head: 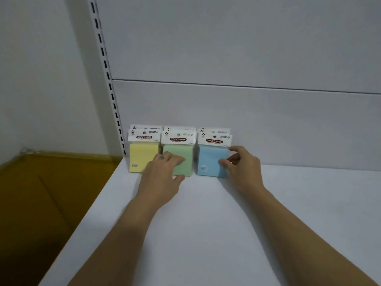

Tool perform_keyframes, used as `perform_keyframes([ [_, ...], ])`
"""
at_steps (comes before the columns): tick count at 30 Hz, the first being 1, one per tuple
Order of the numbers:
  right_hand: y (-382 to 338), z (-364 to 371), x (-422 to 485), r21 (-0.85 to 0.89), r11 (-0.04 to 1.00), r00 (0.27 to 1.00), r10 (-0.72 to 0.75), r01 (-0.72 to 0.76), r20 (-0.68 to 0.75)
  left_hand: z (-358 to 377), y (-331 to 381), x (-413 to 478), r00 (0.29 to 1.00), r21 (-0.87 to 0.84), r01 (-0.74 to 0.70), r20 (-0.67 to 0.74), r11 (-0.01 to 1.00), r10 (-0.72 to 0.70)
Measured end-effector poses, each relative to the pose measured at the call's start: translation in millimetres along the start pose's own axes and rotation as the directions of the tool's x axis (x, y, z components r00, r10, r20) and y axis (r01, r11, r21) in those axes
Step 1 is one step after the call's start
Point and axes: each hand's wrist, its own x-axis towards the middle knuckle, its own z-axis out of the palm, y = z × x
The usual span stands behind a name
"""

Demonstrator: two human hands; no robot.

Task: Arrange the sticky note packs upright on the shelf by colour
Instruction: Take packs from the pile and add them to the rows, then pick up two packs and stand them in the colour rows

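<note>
Three groups of sticky note packs stand upright at the back left of the white shelf (206, 223): yellow packs (141, 155), green packs (182, 153) and blue packs (210, 159), each with more packs behind the front one. My left hand (162, 172) rests flat against the front green pack, fingers apart, its thumb near the pack's lower edge. My right hand (240, 164) pinches the right edge of the front blue pack between thumb and fingers.
A grey back panel (247, 112) rises right behind the packs. A slotted upright rail (107, 73) runs along the shelf's left end. Brown flooring (41, 193) lies below, left of the shelf edge.
</note>
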Motion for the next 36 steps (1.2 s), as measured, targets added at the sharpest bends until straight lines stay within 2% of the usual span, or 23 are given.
perform_keyframes([
  [6,1.5,0.7,-0.5,-0.179,0.983,0.998,-0.043,0.049,0.038,1.9,0.6,-1.6,0.999,0.023,-0.001,0.033,1.000,0.000],
  [12,-3.3,-13.9,-0.6,-0.243,0.961,0.991,-0.121,0.130,0.053,-1.4,14.5,1.6,0.998,0.065,-0.055,0.003,0.996,0.055],
  [16,-7.4,-32.0,1.9,-0.389,0.899,0.978,-0.163,0.200,0.127,-3.0,38.7,12.1,0.993,0.092,-0.110,-0.020,0.990,0.112],
  [22,-2.5,-87.0,3.9,-0.571,0.790,0.975,-0.161,0.221,0.154,2.9,80.9,32.8,0.982,0.135,-0.190,0.040,0.973,0.186],
  [27,16.3,-154.6,-1.6,-0.644,0.746,0.986,-0.131,0.168,0.105,16.6,138.2,51.0,0.958,0.089,-0.281,0.081,0.955,0.275],
  [31,41.2,-218.3,-11.3,-0.673,0.736,0.996,-0.091,0.075,0.011,39.6,196.1,57.4,0.920,0.025,-0.364,0.168,0.931,0.355],
  [36,80.3,-294.1,-29.1,-0.689,0.722,0.994,-0.017,-0.062,-0.107,70.7,272.1,55.9,0.861,-0.043,-0.467,0.205,0.883,0.465],
])
